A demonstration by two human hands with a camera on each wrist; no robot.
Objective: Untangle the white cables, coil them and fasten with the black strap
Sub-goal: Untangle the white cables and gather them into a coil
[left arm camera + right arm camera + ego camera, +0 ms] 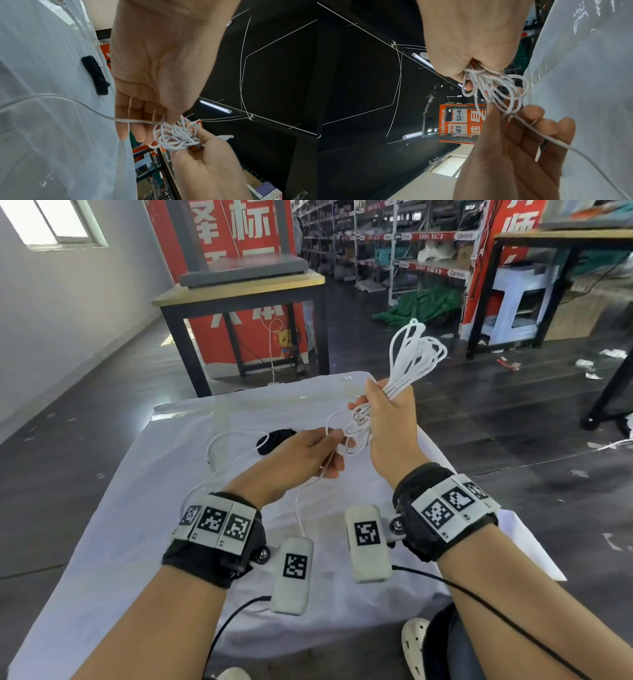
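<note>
Right hand (387, 419) is clenching a bundle of thin white rubbery cables (407, 364) at its waist, fingers curled tight round it; loops are fanning out above and below the fist. Left hand (301, 453) is pinching one loose white strand (68, 100) between thumb and fingertips, just beside the bundle's lower loops. The strand is trailing down onto the white cloth-covered table (137, 508). Short black fabric strap (96, 75) is lying flat on the cloth, beyond the left hand, untouched.

Judgement: the cable is looking light, limp and springy, so loops are likely to pop free. Keep gripping at the waist; feed the strand near the fist.
</note>
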